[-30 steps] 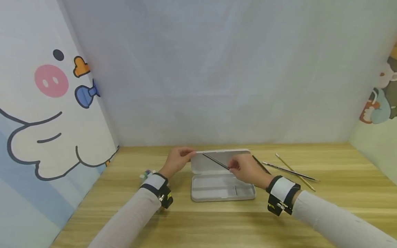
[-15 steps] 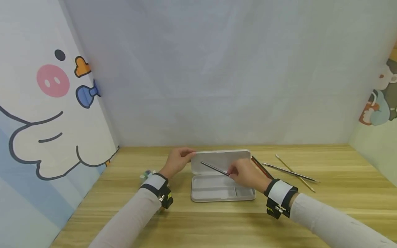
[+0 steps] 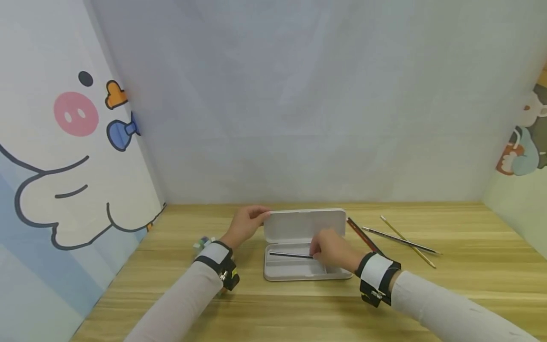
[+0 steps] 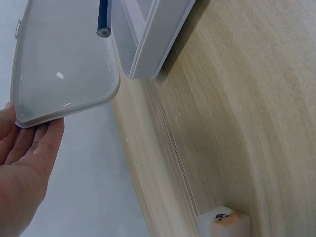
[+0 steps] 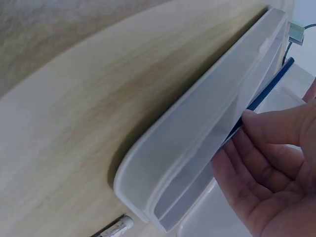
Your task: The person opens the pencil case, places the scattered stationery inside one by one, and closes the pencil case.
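A white pencil case (image 3: 295,275) lies with its lid (image 3: 304,224) raised at the back. My left hand (image 3: 245,224) pinches the lid's upper left corner between thumb and fingers, as the left wrist view also shows on the lid (image 4: 64,59). In my right hand (image 3: 334,247) a dark pencil (image 3: 290,255) is pinched near its right end. The pencil lies lengthwise over the rear compartment, its left end low in the case. The right wrist view shows thumb and fingers around the pencil (image 5: 269,91); whether it touches the case floor I cannot tell.
Right of the case lie a red-and-black pencil (image 3: 365,236), a black patterned pencil (image 3: 399,240) and a yellow pencil (image 3: 406,240), the last two crossed. Small pale blocks (image 3: 202,243) sit partly behind the left wrist. A wall stands behind the wooden table (image 3: 295,313).
My right hand has lowered the dark pencil from in front of the lid into the case, turning it nearly level with the case's long side. The left hand stays on the lid.
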`<move>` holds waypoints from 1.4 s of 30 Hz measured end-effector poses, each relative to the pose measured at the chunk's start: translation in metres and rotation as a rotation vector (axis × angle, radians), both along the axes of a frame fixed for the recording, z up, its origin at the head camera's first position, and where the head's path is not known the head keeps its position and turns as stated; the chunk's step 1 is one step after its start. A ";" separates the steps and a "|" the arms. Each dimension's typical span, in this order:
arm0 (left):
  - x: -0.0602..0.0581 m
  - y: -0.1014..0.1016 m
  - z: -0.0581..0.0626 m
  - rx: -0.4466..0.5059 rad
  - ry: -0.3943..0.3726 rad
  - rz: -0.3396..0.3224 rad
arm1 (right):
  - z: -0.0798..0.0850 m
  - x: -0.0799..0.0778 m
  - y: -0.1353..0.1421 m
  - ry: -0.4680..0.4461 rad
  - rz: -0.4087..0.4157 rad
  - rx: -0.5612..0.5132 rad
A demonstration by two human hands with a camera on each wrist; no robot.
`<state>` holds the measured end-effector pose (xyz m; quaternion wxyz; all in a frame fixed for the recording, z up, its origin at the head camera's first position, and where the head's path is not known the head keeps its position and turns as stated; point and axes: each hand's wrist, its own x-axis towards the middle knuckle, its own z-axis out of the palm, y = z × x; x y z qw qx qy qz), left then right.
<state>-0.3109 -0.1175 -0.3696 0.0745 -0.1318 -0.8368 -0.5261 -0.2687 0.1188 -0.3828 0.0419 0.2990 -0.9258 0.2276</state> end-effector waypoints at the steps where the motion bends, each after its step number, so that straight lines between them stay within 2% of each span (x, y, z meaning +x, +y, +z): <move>1: 0.000 0.000 0.000 -0.001 0.004 -0.001 | 0.000 0.000 0.000 -0.004 -0.002 0.004; 8: -0.003 0.000 -0.003 0.014 0.006 -0.002 | -0.002 0.001 0.000 -0.016 0.029 -0.003; 16: -0.001 0.001 -0.009 0.013 -0.011 -0.017 | -0.005 0.004 0.004 0.001 0.016 0.003; 23: 0.003 -0.002 -0.006 0.002 0.005 0.003 | 0.002 0.005 0.015 0.058 0.074 -0.032; 29: -0.001 0.000 -0.005 0.001 0.000 0.006 | 0.018 0.004 0.042 0.049 0.039 -0.008; 34: -0.001 0.001 -0.005 0.009 0.011 0.020 | 0.029 0.003 0.066 0.029 0.001 0.054; 39: 0.001 0.002 -0.004 0.016 0.003 0.030 | 0.036 -0.001 0.089 -0.008 -0.088 0.117; 42: 0.002 0.002 -0.002 0.014 0.009 0.031 | 0.031 -0.005 0.100 -0.008 -0.153 0.138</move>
